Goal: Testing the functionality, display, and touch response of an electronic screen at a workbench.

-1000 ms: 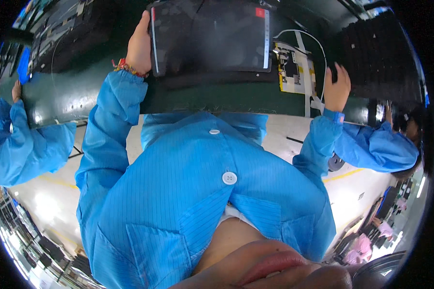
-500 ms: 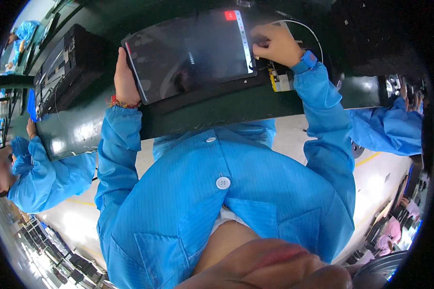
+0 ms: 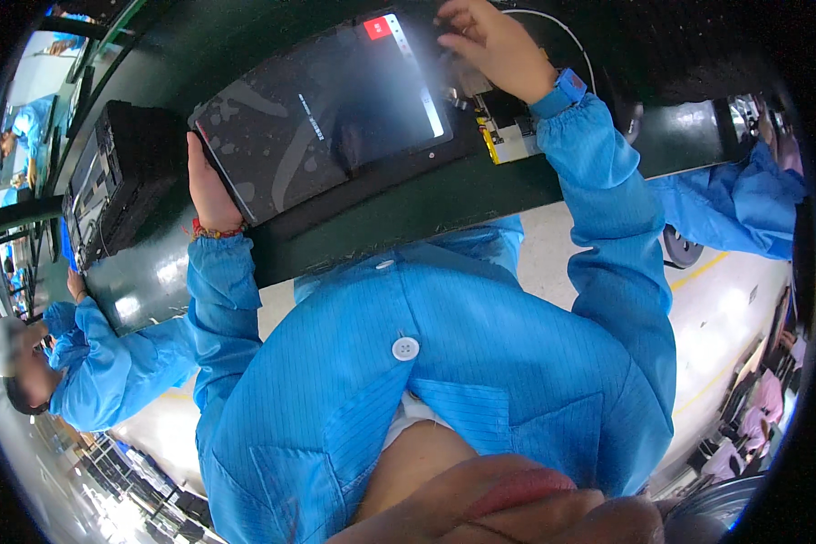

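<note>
A large dark tablet screen (image 3: 290, 136) is tilted on the bench, with a lit strip and a red block along its right side. My left hand (image 3: 212, 192) grips its left edge, thumb along the side and the other fingers hidden. My right hand (image 3: 506, 53) is raised off the screen's far right corner, fingers apart and nothing visible in them. Beneath and beside that hand sits an opened circuit assembly (image 3: 517, 143) with a yellow edge. A small metallic connector piece (image 3: 456, 98) lies between it and the screen. A white cable (image 3: 578, 43) curves around behind my right wrist.
A black foam-like tray (image 3: 140, 172) holding flat device parts stands at the left of the dark green bench (image 3: 399, 213). A co-worker in blue (image 3: 118, 372) sits at the left, and a blue sleeve (image 3: 730, 204) shows at the right.
My right hand has lifted away from the screen's right edge, and its fingers have spread. The screen and my left hand appear shifted left and tilted more, partly as the view turned.
</note>
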A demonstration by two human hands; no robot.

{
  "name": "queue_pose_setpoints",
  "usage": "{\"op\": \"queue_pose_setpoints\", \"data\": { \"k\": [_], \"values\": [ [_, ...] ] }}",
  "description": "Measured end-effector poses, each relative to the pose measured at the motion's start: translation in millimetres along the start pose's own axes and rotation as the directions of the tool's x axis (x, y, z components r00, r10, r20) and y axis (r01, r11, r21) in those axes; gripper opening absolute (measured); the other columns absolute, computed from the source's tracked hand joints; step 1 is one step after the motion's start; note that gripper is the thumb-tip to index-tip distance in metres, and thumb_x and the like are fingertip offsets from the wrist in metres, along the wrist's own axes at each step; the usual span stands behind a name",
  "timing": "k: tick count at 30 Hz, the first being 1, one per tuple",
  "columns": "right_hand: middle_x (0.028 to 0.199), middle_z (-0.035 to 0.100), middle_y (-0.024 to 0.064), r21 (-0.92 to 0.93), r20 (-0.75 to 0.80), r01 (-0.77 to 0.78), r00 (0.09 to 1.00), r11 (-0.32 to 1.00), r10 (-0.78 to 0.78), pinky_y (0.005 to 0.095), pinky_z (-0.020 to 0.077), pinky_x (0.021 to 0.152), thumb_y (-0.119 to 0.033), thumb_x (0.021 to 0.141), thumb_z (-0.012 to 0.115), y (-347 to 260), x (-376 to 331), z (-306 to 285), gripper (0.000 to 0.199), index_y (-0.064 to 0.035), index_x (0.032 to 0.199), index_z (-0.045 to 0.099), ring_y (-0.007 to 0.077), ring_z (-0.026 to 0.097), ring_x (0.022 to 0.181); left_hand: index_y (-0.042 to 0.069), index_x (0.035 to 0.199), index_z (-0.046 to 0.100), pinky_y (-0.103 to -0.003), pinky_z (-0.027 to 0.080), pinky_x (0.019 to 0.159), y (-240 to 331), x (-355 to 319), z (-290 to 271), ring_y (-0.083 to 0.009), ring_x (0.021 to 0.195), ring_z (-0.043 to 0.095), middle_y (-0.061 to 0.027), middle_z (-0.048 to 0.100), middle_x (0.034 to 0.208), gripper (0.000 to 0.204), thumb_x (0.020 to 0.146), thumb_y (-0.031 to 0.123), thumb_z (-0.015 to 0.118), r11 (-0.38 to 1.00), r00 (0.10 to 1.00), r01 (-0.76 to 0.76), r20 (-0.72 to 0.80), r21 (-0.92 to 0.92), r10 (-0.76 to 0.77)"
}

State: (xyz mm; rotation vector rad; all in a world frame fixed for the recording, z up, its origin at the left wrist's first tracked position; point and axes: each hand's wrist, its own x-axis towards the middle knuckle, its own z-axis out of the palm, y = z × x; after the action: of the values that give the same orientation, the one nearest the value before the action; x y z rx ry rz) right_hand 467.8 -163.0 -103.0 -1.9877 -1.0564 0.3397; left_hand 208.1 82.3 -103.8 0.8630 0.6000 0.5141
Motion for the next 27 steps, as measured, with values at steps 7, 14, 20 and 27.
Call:
{"op": "queue_pose_setpoints", "data": {
  "k": [7, 14, 20, 27],
  "values": [
    [0.075, 0.059, 0.0058, -0.1, 0.176, 0.235, 0.96, 0.967, -0.216, 0.0291, 0.046, 0.063, -0.026, 0.089, 0.053, 13, -3, 8, 0.023, -0.0053, 0.095, 0.061, 0.0151, 0.056, 0.067, 0.007, 0.128, 0.044, -0.039, 0.036, 0.098, -1, -1, -2, -0.0283, 0.114, 0.048, -0.0105, 0.048, 0.129, 0.05, 0.095, 0.043, 0.035, 0.999, 0.999, -0.03, -0.01, 0.028, 0.031],
    [0.067, 0.058, 0.0044, -0.01, 0.189, 0.204, 0.962, 0.979, -0.198, 0.0286, 0.045, 0.058, -0.026, 0.088, 0.055, 9, -3, 7, 0.023, -0.004, 0.092, 0.063, 0.0143, 0.055, 0.062, 0.007, 0.129, 0.044, -0.039, 0.034, 0.099, -2, 2, -7, -0.0277, 0.115, 0.047, -0.01, 0.048, 0.13, 0.05, 0.094, 0.042, 0.037, 1.0, 1.0, -0.019, -0.008, -0.007, 0.019],
    [0.066, 0.059, 0.005, 0.013, 0.325, 0.165, 0.932, 0.986, -0.16, 0.0286, 0.0443, 0.054, -0.023, 0.087, 0.056, 9, 5, 8, 0.022, -0.0026, 0.091, 0.063, 0.0134, 0.055, 0.059, 0.007, 0.128, 0.045, -0.038, 0.035, 0.099, -4, 4, -8, -0.0271, 0.114, 0.048, -0.0103, 0.048, 0.129, 0.05, 0.094, 0.043, 0.036, 0.996, 0.997, -0.068, -0.024, 0.056, 0.069],
    [0.084, 0.065, 0.0111, -0.147, 0.155, 0.31, 0.945, 0.939, -0.287, 0.032, 0.0488, 0.07, -0.02, 0.084, 0.058, -4, -7, 2, 0.02, -0.0033, 0.091, 0.065, 0.0206, 0.062, 0.076, 0.003, 0.123, 0.049, -0.039, 0.04, 0.094, -4, 10, -14, -0.0298, 0.108, 0.052, -0.0145, 0.053, 0.122, 0.054, 0.093, 0.047, 0.039, 0.998, 0.997, 0.03, 0.079, -0.062, -0.026]
  ]
}}
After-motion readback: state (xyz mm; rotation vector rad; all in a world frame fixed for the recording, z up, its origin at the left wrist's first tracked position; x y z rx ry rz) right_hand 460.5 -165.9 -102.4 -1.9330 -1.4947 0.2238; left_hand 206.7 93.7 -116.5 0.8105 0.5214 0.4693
